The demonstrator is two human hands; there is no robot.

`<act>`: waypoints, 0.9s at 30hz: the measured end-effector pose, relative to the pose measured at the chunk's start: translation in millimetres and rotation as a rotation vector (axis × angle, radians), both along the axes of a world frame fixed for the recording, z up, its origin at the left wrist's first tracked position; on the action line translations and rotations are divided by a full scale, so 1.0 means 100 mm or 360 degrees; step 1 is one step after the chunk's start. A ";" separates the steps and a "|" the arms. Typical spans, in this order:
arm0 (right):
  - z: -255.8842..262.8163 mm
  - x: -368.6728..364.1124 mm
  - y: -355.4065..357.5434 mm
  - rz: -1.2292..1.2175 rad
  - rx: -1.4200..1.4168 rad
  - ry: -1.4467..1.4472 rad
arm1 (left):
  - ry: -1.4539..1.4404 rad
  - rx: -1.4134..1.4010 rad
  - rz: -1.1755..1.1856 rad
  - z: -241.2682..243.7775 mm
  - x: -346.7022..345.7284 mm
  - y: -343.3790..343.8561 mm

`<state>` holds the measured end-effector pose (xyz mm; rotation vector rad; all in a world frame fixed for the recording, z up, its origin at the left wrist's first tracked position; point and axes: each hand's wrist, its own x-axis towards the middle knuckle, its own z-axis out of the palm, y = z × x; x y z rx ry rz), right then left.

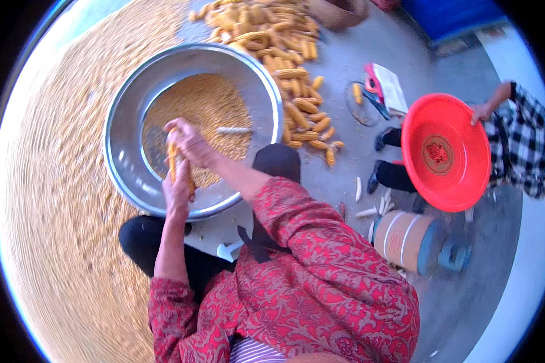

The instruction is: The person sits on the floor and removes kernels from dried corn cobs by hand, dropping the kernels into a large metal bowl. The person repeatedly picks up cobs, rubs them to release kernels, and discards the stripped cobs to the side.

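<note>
Both my hands are over a wide metal basin [122, 104] that stands in front of my knees. My left hand [178, 187] grips a yellow corn cob [171, 161] from below, and the cob points up and away from me. Around its upper part my right hand [191, 144] is closed, partly hiding it. Loose corn kernels [204, 97] cover most of the basin's bottom. A pale stripped cob [234, 130] lies on the kernels, right of my hands.
Unshelled corn cobs [272, 31] are heaped beyond and right of the basin. Kernels [72, 149] spread across the floor at left. At right another person [522, 140] holds a red plastic basin [470, 168]. Near it lie a banded cylindrical container [402, 240] and stripped cobs [383, 202].
</note>
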<state>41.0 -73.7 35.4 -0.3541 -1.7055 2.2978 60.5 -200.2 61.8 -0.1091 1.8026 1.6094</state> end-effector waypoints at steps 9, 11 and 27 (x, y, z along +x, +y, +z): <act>0.10 -0.02 0.09 -0.0161 -0.0967 -0.0239 | 0.1472 -0.1192 -0.0372 -0.15 0.08 0.00; 0.04 -0.02 0.07 -0.0198 -0.0859 -0.0231 | 0.1221 -0.0978 -0.0317 -0.07 0.09 0.01; 0.46 0.09 0.33 0.0330 -0.1459 0.0192 | -0.0819 0.0931 -0.0217 0.06 -0.15 -0.07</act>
